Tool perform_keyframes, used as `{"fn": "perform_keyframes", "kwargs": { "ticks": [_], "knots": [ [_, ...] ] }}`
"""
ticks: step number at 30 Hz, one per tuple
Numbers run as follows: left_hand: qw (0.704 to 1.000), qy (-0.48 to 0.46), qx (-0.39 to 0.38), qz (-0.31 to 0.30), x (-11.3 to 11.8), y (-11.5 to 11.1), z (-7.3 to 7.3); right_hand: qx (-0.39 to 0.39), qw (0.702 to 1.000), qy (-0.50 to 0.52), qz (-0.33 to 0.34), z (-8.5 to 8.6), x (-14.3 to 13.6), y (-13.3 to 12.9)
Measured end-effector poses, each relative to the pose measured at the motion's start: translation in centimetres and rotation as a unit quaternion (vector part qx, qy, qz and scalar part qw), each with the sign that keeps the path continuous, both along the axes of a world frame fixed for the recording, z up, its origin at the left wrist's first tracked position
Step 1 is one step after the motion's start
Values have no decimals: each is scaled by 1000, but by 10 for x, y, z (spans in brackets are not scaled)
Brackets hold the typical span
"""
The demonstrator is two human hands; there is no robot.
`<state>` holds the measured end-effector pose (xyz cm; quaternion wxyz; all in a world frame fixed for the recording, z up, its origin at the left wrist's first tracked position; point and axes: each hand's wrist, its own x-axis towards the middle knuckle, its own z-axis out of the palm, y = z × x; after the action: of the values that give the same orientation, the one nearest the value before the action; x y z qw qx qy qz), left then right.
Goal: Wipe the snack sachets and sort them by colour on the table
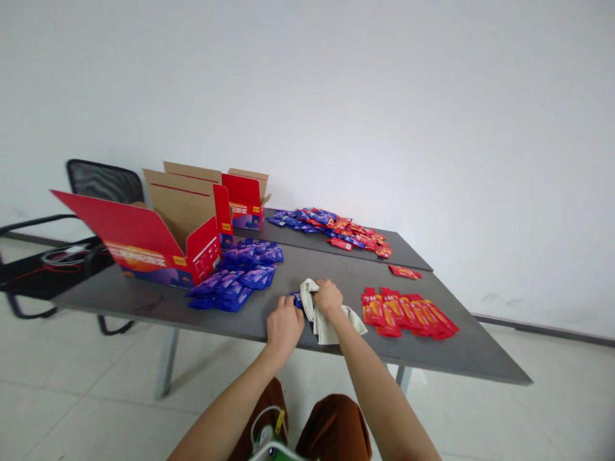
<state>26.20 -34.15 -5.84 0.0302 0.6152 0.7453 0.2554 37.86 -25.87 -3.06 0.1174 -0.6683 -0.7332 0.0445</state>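
At the front edge of the table, my right hand point(328, 298) is closed on a pale cloth point(327, 328) whose loose end lies on the tabletop. My left hand point(284, 325) is closed beside it, fingers curled at the edge of a blue pouch point(297, 299), which shows only in part between the hands. The cloth touches or overlaps that pouch. Left of my hands lie piled blue pouches point(233, 288). To the right, red pouches point(408, 314) lie overlapping in a row, with a single red pouch point(404, 272) behind them.
Open red cartons point(204, 250) stand on the left of the dark table point(317, 262), their flaps raised. A mixed heap of red and blue pouches point(331, 224) covers part of the back. A black mesh chair point(103, 182) stands at the left, with a coiled cable on it.
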Motion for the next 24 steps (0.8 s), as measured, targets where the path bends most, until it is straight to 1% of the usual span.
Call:
{"fn": "perform_keyframes", "kwargs": {
  "ticks": [2,7,9,13,15,17,19,21,24],
  "knots": [
    [999,42,-17,0,6,-2,-1,7,1000,14,11,0,-5,-1],
    [990,116,-84,3,13,-4,4,39,993,46,104,-2,-21,-15],
    [986,126,-105,2,12,-5,8,46,992,43,107,-3,-26,-21],
    [983,132,-129,-3,10,-8,13,40,998,23,50,-7,-31,-28],
    [982,140,-126,2,11,-9,13,57,998,12,27,-9,-35,-31],
    [980,156,-120,9,13,-9,13,68,998,9,10,-7,-37,-32],
    [977,177,-121,13,16,-8,13,49,998,25,-12,0,-36,-30],
    [972,192,-131,14,18,-9,13,30,997,63,-44,11,-30,-26],
    [977,179,-117,11,18,-13,12,21,989,124,-79,25,-16,-20]
  ]
}}
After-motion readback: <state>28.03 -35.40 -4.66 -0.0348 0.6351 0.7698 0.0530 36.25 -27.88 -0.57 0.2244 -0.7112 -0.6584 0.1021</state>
